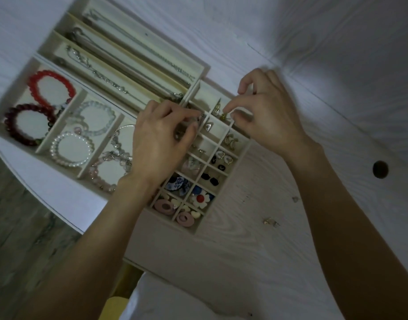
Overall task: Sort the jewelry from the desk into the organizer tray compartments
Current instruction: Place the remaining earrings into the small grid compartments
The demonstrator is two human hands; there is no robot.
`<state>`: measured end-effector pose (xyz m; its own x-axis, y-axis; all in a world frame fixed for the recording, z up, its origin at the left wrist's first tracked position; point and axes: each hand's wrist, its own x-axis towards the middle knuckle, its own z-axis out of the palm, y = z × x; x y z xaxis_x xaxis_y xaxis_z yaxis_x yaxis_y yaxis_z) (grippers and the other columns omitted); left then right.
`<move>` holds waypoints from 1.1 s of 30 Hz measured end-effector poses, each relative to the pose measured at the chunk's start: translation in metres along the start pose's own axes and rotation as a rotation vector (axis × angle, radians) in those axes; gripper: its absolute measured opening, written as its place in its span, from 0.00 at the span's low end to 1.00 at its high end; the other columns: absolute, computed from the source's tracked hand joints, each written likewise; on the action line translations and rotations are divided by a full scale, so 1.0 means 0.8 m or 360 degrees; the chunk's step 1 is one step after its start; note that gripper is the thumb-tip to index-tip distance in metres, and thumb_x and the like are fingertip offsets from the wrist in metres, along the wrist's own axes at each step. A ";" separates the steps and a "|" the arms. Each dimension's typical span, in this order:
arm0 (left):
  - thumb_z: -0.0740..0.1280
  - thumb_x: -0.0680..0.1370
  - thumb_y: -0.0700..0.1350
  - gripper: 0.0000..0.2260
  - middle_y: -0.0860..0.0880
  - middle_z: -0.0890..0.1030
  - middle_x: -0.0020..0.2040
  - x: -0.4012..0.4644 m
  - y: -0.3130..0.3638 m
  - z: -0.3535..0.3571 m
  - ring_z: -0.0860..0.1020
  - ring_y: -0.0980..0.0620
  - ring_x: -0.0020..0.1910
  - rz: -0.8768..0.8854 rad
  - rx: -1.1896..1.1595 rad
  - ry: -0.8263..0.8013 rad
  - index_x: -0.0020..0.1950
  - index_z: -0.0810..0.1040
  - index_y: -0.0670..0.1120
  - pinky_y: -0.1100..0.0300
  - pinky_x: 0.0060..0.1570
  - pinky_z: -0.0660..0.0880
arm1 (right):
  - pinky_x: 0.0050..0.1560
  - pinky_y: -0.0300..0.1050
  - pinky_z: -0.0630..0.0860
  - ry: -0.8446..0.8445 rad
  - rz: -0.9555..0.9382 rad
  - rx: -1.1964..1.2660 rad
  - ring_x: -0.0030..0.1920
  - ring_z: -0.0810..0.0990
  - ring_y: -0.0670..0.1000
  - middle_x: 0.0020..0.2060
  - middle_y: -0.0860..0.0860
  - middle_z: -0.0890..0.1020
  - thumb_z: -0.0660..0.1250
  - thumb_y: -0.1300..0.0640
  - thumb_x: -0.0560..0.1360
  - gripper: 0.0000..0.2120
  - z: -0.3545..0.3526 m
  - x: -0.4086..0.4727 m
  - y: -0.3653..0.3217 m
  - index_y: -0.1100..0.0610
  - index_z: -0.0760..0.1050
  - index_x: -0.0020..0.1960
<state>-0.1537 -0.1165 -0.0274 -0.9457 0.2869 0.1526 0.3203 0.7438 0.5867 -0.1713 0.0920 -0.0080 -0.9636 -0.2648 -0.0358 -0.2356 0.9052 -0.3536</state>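
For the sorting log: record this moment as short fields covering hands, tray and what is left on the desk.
left hand: pinches a small silvery piece over the tray's small compartments
right hand: pinches a small gold earring over a far compartment
organizer tray: bracelets, chains and earrings already in compartments
desk: small loose pieces lie right of the tray

Matt cream organizer tray (199,227) on a white wood-grain desk (256,250); glossy beaded red bracelet (51,87), metal chains (152,54).
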 end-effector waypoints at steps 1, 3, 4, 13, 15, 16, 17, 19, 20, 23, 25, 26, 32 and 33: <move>0.66 0.78 0.46 0.09 0.49 0.80 0.45 0.001 0.000 0.000 0.73 0.49 0.44 0.0002 0.0000 0.0003 0.54 0.83 0.47 0.60 0.46 0.63 | 0.46 0.45 0.66 -0.0024 -0.0023 -0.0015 0.51 0.70 0.56 0.48 0.53 0.75 0.71 0.56 0.72 0.04 -0.001 0.002 0.000 0.51 0.84 0.46; 0.66 0.78 0.46 0.09 0.49 0.80 0.45 0.001 0.000 0.001 0.73 0.49 0.44 0.0007 0.0001 0.0009 0.54 0.83 0.47 0.59 0.46 0.64 | 0.44 0.45 0.64 -0.0075 -0.0072 -0.0087 0.50 0.70 0.56 0.47 0.53 0.75 0.70 0.55 0.72 0.05 -0.003 0.006 -0.002 0.52 0.84 0.45; 0.66 0.78 0.46 0.09 0.49 0.80 0.45 0.001 0.000 0.001 0.73 0.49 0.44 0.0008 -0.0005 0.0012 0.54 0.83 0.47 0.58 0.46 0.65 | 0.44 0.44 0.63 -0.0091 -0.0085 -0.0137 0.50 0.70 0.56 0.47 0.53 0.75 0.70 0.55 0.72 0.05 -0.003 0.007 -0.002 0.53 0.84 0.45; 0.65 0.78 0.46 0.09 0.49 0.80 0.44 0.001 0.001 0.001 0.72 0.50 0.44 -0.0006 -0.0060 0.0038 0.54 0.83 0.48 0.58 0.46 0.66 | 0.49 0.44 0.64 -0.0102 0.0065 -0.0185 0.52 0.70 0.55 0.48 0.53 0.75 0.71 0.52 0.71 0.07 -0.001 0.008 -0.009 0.54 0.83 0.46; 0.65 0.78 0.47 0.09 0.49 0.80 0.44 0.002 0.001 0.001 0.72 0.50 0.44 -0.0012 -0.0079 0.0038 0.53 0.83 0.48 0.57 0.46 0.67 | 0.50 0.44 0.64 -0.0093 0.0103 -0.0180 0.52 0.70 0.54 0.48 0.52 0.75 0.72 0.52 0.71 0.06 0.001 0.012 -0.014 0.54 0.83 0.45; 0.65 0.78 0.47 0.09 0.49 0.80 0.44 0.002 0.001 0.000 0.73 0.49 0.44 -0.0010 -0.0083 0.0037 0.53 0.83 0.48 0.57 0.46 0.67 | 0.50 0.44 0.65 -0.0090 0.0106 -0.0195 0.52 0.70 0.54 0.48 0.52 0.75 0.72 0.52 0.71 0.06 0.002 0.013 -0.015 0.54 0.83 0.44; 0.64 0.78 0.47 0.09 0.49 0.80 0.44 0.003 0.001 0.000 0.73 0.49 0.44 -0.0010 -0.0084 0.0039 0.53 0.83 0.48 0.57 0.46 0.67 | 0.50 0.44 0.65 -0.0087 0.0103 -0.0218 0.52 0.70 0.54 0.47 0.52 0.75 0.71 0.53 0.71 0.05 0.003 0.015 -0.017 0.54 0.83 0.43; 0.65 0.78 0.46 0.09 0.49 0.80 0.44 0.004 0.000 -0.001 0.73 0.49 0.43 -0.0012 -0.0088 0.0052 0.53 0.83 0.48 0.56 0.46 0.67 | 0.50 0.44 0.65 -0.0087 0.0089 -0.0264 0.52 0.70 0.54 0.47 0.52 0.76 0.70 0.55 0.72 0.05 0.004 0.016 -0.018 0.55 0.83 0.42; 0.65 0.78 0.46 0.09 0.49 0.80 0.44 0.004 -0.001 -0.002 0.73 0.49 0.43 -0.0016 -0.0093 0.0060 0.53 0.83 0.48 0.56 0.46 0.67 | 0.50 0.44 0.64 -0.0085 0.0073 -0.0278 0.52 0.70 0.55 0.47 0.52 0.76 0.69 0.56 0.73 0.05 0.004 0.017 -0.018 0.56 0.83 0.42; 0.64 0.78 0.46 0.09 0.49 0.80 0.43 0.004 -0.003 -0.003 0.73 0.48 0.43 -0.0017 -0.0108 0.0056 0.52 0.83 0.47 0.55 0.46 0.68 | 0.49 0.46 0.63 -0.0061 0.0029 -0.0369 0.52 0.71 0.56 0.47 0.53 0.77 0.67 0.59 0.73 0.06 0.005 0.022 -0.019 0.57 0.82 0.41; 0.64 0.79 0.46 0.09 0.48 0.80 0.43 0.004 -0.003 -0.003 0.73 0.48 0.43 -0.0011 -0.0108 0.0052 0.52 0.83 0.47 0.53 0.45 0.69 | 0.50 0.48 0.65 -0.0044 0.0020 -0.0462 0.51 0.71 0.57 0.47 0.54 0.77 0.67 0.60 0.73 0.05 0.007 0.024 -0.021 0.59 0.82 0.41; 0.64 0.79 0.46 0.09 0.48 0.80 0.43 0.003 -0.004 -0.003 0.74 0.48 0.43 -0.0010 -0.0111 0.0052 0.52 0.83 0.47 0.53 0.45 0.69 | 0.50 0.48 0.65 -0.0045 0.0010 -0.0488 0.52 0.71 0.57 0.47 0.54 0.76 0.67 0.61 0.73 0.05 0.009 0.025 -0.021 0.59 0.81 0.41; 0.64 0.78 0.46 0.09 0.49 0.80 0.44 0.002 -0.002 -0.001 0.73 0.49 0.43 -0.0008 -0.0123 0.0049 0.54 0.83 0.47 0.55 0.46 0.68 | 0.51 0.42 0.65 -0.0059 -0.0097 -0.0190 0.54 0.71 0.56 0.53 0.53 0.76 0.69 0.57 0.74 0.05 -0.005 0.012 -0.007 0.58 0.82 0.43; 0.65 0.78 0.46 0.09 0.49 0.80 0.44 0.002 -0.003 0.000 0.73 0.49 0.44 0.0005 -0.0109 0.0034 0.54 0.83 0.48 0.56 0.47 0.67 | 0.51 0.42 0.64 -0.0052 -0.0098 -0.0156 0.55 0.70 0.56 0.54 0.53 0.76 0.68 0.57 0.74 0.05 -0.007 0.009 -0.004 0.57 0.82 0.44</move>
<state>-0.1556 -0.1173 -0.0286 -0.9459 0.2758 0.1708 0.3194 0.6995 0.6392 -0.1781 0.0891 -0.0021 -0.9428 -0.3299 -0.0478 -0.3067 0.9147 -0.2630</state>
